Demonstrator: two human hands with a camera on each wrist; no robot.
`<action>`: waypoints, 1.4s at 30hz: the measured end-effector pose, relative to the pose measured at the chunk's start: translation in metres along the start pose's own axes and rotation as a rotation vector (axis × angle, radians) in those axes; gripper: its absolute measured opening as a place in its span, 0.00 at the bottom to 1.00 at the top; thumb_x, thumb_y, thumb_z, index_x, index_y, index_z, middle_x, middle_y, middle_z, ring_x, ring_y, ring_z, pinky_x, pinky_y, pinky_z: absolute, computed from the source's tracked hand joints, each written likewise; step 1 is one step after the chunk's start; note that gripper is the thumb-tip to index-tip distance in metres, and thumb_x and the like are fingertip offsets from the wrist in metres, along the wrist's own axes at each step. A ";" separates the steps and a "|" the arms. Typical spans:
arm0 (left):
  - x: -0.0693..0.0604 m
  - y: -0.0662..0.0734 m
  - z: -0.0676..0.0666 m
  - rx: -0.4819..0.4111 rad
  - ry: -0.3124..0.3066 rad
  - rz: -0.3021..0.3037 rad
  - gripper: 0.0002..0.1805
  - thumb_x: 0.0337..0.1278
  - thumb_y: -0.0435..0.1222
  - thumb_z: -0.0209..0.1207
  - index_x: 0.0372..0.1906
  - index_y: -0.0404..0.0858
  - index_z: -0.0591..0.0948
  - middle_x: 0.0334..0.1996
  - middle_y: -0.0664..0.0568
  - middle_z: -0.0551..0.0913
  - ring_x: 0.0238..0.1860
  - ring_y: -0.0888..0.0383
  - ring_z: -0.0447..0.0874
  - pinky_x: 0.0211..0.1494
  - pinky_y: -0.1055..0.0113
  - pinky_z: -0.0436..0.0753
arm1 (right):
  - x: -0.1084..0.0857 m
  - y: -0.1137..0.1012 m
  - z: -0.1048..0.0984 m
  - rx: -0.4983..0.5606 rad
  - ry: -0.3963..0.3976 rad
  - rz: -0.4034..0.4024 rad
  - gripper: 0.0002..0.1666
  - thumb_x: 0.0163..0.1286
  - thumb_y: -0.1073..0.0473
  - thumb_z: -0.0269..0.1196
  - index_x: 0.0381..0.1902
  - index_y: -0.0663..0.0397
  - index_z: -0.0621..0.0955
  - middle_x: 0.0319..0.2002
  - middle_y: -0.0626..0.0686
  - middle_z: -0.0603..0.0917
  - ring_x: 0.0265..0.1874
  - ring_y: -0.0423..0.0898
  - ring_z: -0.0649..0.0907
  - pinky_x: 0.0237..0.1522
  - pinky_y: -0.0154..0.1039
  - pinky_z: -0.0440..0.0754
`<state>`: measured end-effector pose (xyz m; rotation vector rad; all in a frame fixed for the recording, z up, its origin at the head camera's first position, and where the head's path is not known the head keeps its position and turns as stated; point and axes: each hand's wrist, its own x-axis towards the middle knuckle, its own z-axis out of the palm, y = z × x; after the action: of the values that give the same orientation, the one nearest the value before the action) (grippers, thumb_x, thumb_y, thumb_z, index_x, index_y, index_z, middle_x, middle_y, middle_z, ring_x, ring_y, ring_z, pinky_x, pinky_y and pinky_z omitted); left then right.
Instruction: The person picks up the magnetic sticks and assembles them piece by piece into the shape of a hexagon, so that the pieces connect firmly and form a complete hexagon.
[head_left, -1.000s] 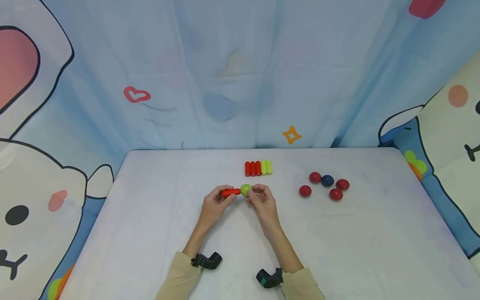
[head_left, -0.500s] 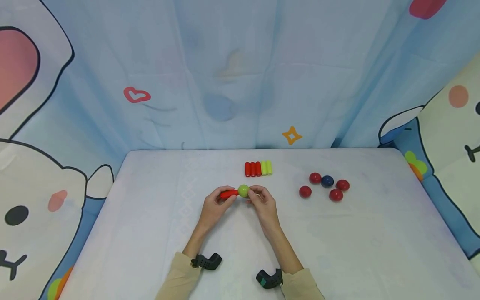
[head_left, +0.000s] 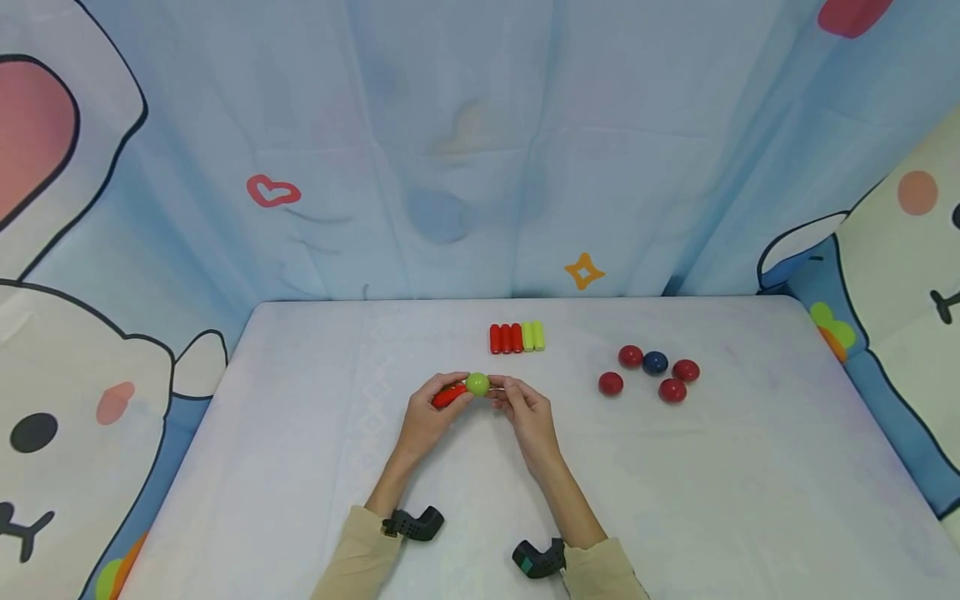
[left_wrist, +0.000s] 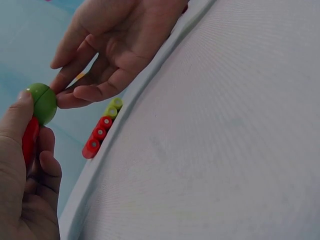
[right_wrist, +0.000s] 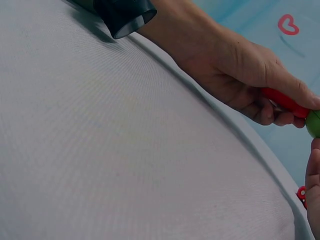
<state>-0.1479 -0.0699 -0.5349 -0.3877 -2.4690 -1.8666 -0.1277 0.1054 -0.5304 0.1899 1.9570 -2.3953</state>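
Observation:
My left hand [head_left: 427, 417] grips a red rod [head_left: 448, 395] between thumb and fingers. At the rod's end sits a green ball [head_left: 477, 383]; in the left wrist view the left thumb tip also lies against this ball [left_wrist: 44, 103]. From the other side my right hand [head_left: 528, 421] reaches in with its fingers fairly straight, and its fingertips [left_wrist: 64, 100] touch or nearly touch the ball. The right thumb stands away from it. In the right wrist view the red rod [right_wrist: 285, 102] shows inside the left hand, with the green ball [right_wrist: 314, 123] partly cut off.
Behind the hands, several red rods [head_left: 506, 338] lie side by side with two yellow-green rods [head_left: 533, 335]. To the right rest several red balls [head_left: 672, 390] and a dark blue ball [head_left: 655, 362]. A white cloth covers the table [head_left: 300, 467]; a printed curtain [head_left: 465, 150] hangs behind.
The green ball and red rod have shifted left, and the rod now tilts more. My right thumb and fingers, earlier pinching the ball, have loosened and straightened.

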 end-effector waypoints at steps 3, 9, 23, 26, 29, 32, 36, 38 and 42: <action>0.000 -0.001 0.000 0.002 -0.001 -0.001 0.19 0.58 0.43 0.65 0.55 0.49 0.81 0.49 0.52 0.83 0.48 0.58 0.79 0.49 0.72 0.79 | 0.000 0.000 0.000 0.000 -0.015 0.004 0.27 0.71 0.41 0.55 0.53 0.57 0.82 0.46 0.52 0.84 0.45 0.44 0.83 0.50 0.29 0.81; 0.000 -0.001 0.000 0.022 0.006 0.017 0.20 0.56 0.43 0.66 0.55 0.47 0.81 0.47 0.50 0.83 0.47 0.59 0.78 0.48 0.73 0.79 | -0.001 0.000 0.001 0.007 -0.026 0.006 0.26 0.72 0.42 0.55 0.53 0.57 0.82 0.47 0.54 0.84 0.44 0.44 0.83 0.51 0.29 0.82; 0.002 -0.002 0.000 0.024 -0.010 0.062 0.21 0.54 0.40 0.68 0.56 0.47 0.81 0.44 0.50 0.81 0.39 0.61 0.73 0.37 0.75 0.79 | 0.001 0.000 0.001 0.055 -0.067 -0.026 0.34 0.73 0.40 0.53 0.59 0.65 0.75 0.50 0.57 0.80 0.46 0.43 0.83 0.52 0.30 0.81; 0.002 -0.001 0.000 0.035 -0.004 0.069 0.21 0.54 0.40 0.68 0.55 0.46 0.81 0.44 0.50 0.81 0.39 0.61 0.73 0.38 0.74 0.78 | 0.001 0.000 0.001 0.058 -0.076 -0.018 0.34 0.73 0.41 0.52 0.59 0.65 0.74 0.51 0.57 0.80 0.47 0.42 0.83 0.53 0.31 0.81; 0.000 0.009 -0.001 0.037 -0.013 0.054 0.22 0.55 0.39 0.67 0.56 0.43 0.81 0.45 0.48 0.81 0.39 0.58 0.73 0.39 0.75 0.78 | 0.001 -0.001 0.000 0.059 -0.081 -0.016 0.33 0.74 0.41 0.52 0.59 0.66 0.74 0.52 0.58 0.80 0.47 0.42 0.83 0.53 0.31 0.81; -0.003 0.025 -0.003 0.038 -0.026 0.039 0.23 0.56 0.37 0.67 0.57 0.38 0.80 0.46 0.44 0.80 0.39 0.56 0.73 0.38 0.76 0.76 | 0.001 -0.001 0.000 0.060 -0.082 -0.013 0.32 0.75 0.42 0.51 0.58 0.66 0.74 0.52 0.58 0.80 0.48 0.43 0.83 0.54 0.31 0.81; -0.005 0.035 -0.005 0.049 -0.033 0.047 0.23 0.56 0.36 0.66 0.57 0.36 0.80 0.46 0.42 0.80 0.39 0.59 0.72 0.37 0.78 0.74 | 0.001 -0.001 0.001 0.055 -0.074 0.010 0.27 0.77 0.46 0.50 0.54 0.65 0.78 0.51 0.58 0.81 0.48 0.43 0.84 0.54 0.31 0.81; -0.006 0.036 -0.006 0.057 -0.032 0.053 0.22 0.56 0.36 0.66 0.57 0.37 0.80 0.46 0.43 0.80 0.40 0.62 0.72 0.38 0.77 0.73 | 0.001 0.000 0.001 0.052 -0.067 0.019 0.26 0.77 0.48 0.49 0.52 0.65 0.80 0.50 0.58 0.82 0.47 0.43 0.84 0.54 0.32 0.81; -0.006 0.036 -0.006 0.054 -0.034 0.053 0.23 0.55 0.35 0.66 0.57 0.36 0.80 0.46 0.43 0.80 0.43 0.62 0.73 0.40 0.77 0.73 | 0.001 0.000 0.001 0.033 -0.059 0.013 0.25 0.77 0.49 0.50 0.50 0.65 0.82 0.49 0.59 0.83 0.46 0.43 0.84 0.53 0.31 0.81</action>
<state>-0.1351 -0.0677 -0.4999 -0.4813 -2.4989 -1.7844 -0.1289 0.1042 -0.5307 0.1309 1.8864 -2.3972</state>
